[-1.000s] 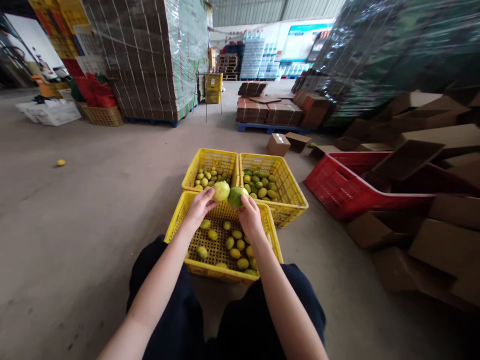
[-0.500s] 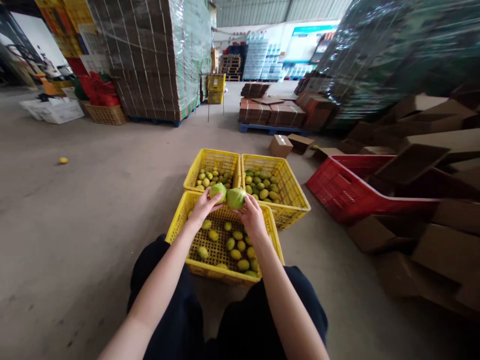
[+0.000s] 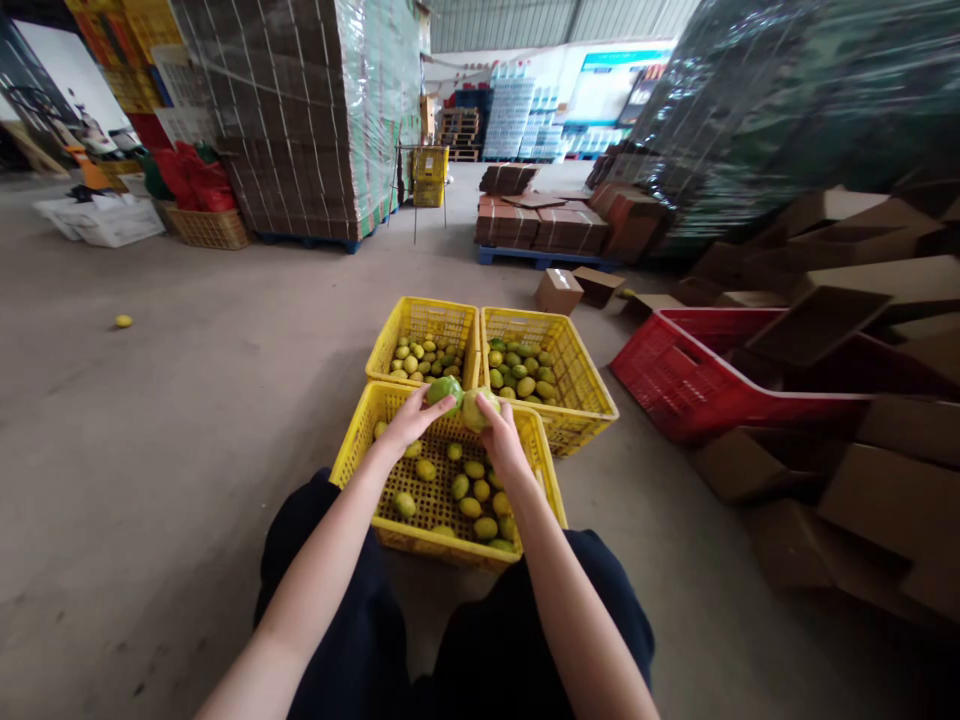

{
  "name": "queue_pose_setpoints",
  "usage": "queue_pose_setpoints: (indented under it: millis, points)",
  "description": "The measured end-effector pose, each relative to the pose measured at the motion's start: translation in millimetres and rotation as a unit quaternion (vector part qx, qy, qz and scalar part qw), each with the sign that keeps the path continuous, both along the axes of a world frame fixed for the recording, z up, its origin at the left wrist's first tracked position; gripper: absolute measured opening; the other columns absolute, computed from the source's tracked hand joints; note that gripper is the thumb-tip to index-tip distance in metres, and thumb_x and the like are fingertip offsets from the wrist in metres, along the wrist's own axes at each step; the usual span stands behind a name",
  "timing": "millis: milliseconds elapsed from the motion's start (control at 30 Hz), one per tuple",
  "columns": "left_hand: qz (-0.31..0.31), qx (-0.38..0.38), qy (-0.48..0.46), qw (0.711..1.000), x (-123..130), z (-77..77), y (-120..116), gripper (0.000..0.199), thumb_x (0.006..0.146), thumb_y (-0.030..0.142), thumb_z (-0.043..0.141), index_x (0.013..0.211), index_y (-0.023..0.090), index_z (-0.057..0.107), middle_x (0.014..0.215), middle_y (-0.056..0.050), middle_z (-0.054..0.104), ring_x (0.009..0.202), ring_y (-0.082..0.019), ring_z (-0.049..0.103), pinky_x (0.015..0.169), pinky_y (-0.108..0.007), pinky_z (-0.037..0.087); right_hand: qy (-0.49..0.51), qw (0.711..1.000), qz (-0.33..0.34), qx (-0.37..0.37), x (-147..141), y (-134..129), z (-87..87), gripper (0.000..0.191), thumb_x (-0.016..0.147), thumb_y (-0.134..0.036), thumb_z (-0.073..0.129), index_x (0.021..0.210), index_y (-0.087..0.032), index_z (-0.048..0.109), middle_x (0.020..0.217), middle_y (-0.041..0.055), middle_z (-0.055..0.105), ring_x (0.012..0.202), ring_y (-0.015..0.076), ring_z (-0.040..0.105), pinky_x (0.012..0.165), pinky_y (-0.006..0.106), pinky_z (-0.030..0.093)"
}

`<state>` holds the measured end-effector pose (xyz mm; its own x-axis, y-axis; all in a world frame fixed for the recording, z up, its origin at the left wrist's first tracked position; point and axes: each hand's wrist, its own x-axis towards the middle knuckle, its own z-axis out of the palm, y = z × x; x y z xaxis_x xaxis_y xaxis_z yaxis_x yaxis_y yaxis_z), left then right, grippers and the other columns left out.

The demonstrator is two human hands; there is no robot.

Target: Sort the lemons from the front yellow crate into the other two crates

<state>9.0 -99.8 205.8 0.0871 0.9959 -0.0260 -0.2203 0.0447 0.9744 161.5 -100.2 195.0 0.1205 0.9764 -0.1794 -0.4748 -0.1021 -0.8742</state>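
Note:
My left hand [image 3: 409, 418] is closed around a green lemon [image 3: 445, 391]. Right beside it, a paler yellow-green lemon [image 3: 475, 410] sits in the closed fingers of my right hand [image 3: 505, 440]. Both are held up over the far side of the near yellow crate [image 3: 442, 542], where several loose lemons [image 3: 471, 507] lie on the perforated bottom, mostly to the right. Behind it stand two more yellow crates, the left one [image 3: 379, 345] and the right one [image 3: 585, 400], each with lemons inside.
To the right are a red crate [image 3: 660, 385] and a heap of cardboard boxes [image 3: 885, 500]. A single lemon [image 3: 123, 321] lies on the floor at left. Flattened cartons [image 3: 562, 230] rest on a blue pallet ahead, and wrapped stacks [image 3: 277, 120] rise behind.
Both lemons have been turned in my fingers; the left one now shows a greener side, the right one a yellower side. My hands have shifted slightly, staying above the near crate.

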Motion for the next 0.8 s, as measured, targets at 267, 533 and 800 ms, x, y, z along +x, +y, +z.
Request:
queue_pose_setpoints:
  millis: [267,533,800]
  points:
    - [0.016,-0.09,-0.166,0.982,3,4.0,-2,0.024,0.08,0.015,0.073,0.103,0.017,0.065,0.103,-0.007,0.073,0.097,-0.019,0.069,0.097,-0.036,0.049,0.11,0.993,0.038,0.033,6,4,6.1,0.025,0.065,-0.028,0.079,0.081,-0.023,0.06,0.078,-0.0045,0.069,0.068,0.0132,0.062,0.052,0.023,0.049]
    - [-0.004,-0.19,-0.271,0.944,1,18.1,-2,0.033,0.096,0.031,0.046,0.107,0.008,0.067,0.078,-0.011,0.072,0.058,-0.015,0.066,0.053,-0.021,0.052,0.181,0.982,0.058,-0.005,6,3,7.8,0.021,0.078,-0.035,0.06,0.089,-0.017,0.065,0.074,0.0044,0.071,0.061,0.0177,0.064,0.047,0.027,0.05]
    - [0.018,-0.193,-0.441,0.876,9,16.4,-7,0.05,0.098,0.044,0.033,0.098,0.009,0.068,0.071,-0.012,0.069,0.064,-0.017,0.068,0.053,-0.023,0.056,0.322,0.945,0.056,-0.008,7,0,10.9,0.032,0.083,-0.044,0.052,0.091,-0.016,0.065,0.073,0.0079,0.071,0.064,0.0187,0.067,0.052,0.027,0.055]
